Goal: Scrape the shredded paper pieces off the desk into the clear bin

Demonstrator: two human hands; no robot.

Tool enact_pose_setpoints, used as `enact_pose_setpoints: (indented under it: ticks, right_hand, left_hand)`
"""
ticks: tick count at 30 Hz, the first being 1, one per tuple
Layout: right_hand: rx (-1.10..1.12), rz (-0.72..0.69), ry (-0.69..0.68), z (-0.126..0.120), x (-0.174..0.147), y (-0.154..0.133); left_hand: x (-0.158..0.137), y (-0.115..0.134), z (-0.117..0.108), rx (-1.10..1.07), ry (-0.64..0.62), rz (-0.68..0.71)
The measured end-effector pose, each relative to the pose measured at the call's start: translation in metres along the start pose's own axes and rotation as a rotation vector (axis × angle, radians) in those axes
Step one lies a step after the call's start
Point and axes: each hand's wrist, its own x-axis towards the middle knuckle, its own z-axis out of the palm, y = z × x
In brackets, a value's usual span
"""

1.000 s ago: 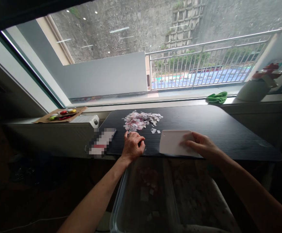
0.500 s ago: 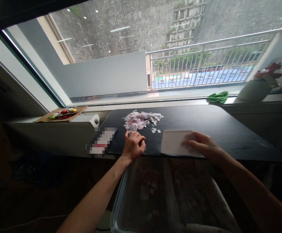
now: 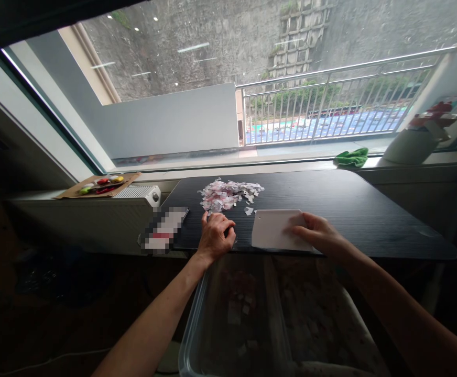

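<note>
My right hand (image 3: 321, 233) grips a flat white plastic scraper (image 3: 273, 230) by its right end, fingers behind and thumb in front. The scraper has rounded corners and a small hole at the upper left, and stands tilted on the black table (image 3: 330, 196) along its front edge. A loose pile of torn paper scraps (image 3: 226, 193), white and pinkish, lies at the table's back left. Just in front of the pile rests my left hand (image 3: 216, 234), loosely curled, thumb and forefinger apart, with nothing visible in it. A few stray scraps (image 3: 249, 211) lie between the pile and the scraper.
Below the table's front edge stands a clear plastic bin (image 3: 192, 335) with paper scraps inside. A blurred-out flat item (image 3: 167, 230) is at the table's left. A green cloth (image 3: 352, 157) and a pale container (image 3: 407, 145) sit on the sill, right. Cardboard (image 3: 65, 192) tops the radiator (image 3: 134, 209).
My right hand has slid the scraper a little to the left, closer to the stray scraps and my left hand. My left hand has stayed in place.
</note>
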Motion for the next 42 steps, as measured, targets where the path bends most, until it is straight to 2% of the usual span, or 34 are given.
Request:
enact_pose_setpoints:
  ticks: [5, 7, 9, 13, 15, 17, 21, 24, 27, 32, 37, 42]
  right_hand:
    - [0.08, 0.048, -0.07, 0.011, -0.004, -0.008]
    - [0.119, 0.033, -0.071, 0.006, -0.005, -0.01]
    - [0.127, 0.003, -0.013, -0.01, -0.006, -0.011]
    - [0.009, -0.035, 0.175, -0.06, -0.012, -0.009]
    - [-0.072, -0.055, 0.208, -0.079, -0.017, -0.006]
    - [-0.136, -0.084, 0.215, -0.086, -0.02, -0.003]
    - [-0.164, -0.154, 0.171, -0.076, -0.021, 0.0]
    - [-0.194, -0.155, 0.115, -0.07, -0.022, -0.002]
    - [-0.229, -0.138, 0.113, -0.08, -0.027, -0.005]
    - [-0.113, -0.143, 0.218, -0.099, -0.023, 0.001]
    - [-0.012, -0.05, 0.206, -0.101, -0.01, 0.015]
    - [0.051, 0.054, 0.133, -0.096, -0.015, 0.014]
  left_hand:
    - [0.0, 0.0, 0.0, 0.005, -0.011, -0.004]
    - [0.0, 0.0, 0.0, 0.004, -0.007, 0.002]
    - [0.0, -0.001, 0.001, 0.003, 0.002, 0.011]
    - [0.0, -0.004, 0.003, 0.009, 0.017, 0.026]
    - [0.0, -0.005, 0.004, 0.016, 0.019, 0.042]
    - [0.0, -0.006, 0.004, 0.022, 0.02, 0.05]
    - [-0.001, -0.007, 0.003, 0.037, 0.019, 0.055]
    - [-0.001, -0.007, 0.003, 0.051, 0.015, 0.054]
    - [-0.001, -0.007, 0.002, 0.057, 0.007, 0.057]
    - [0.0, -0.007, 0.002, 0.063, 0.011, 0.069]
    - [-0.001, -0.007, 0.003, 0.065, 0.022, 0.073]
    - [-0.001, -0.008, 0.002, 0.068, 0.023, 0.085]
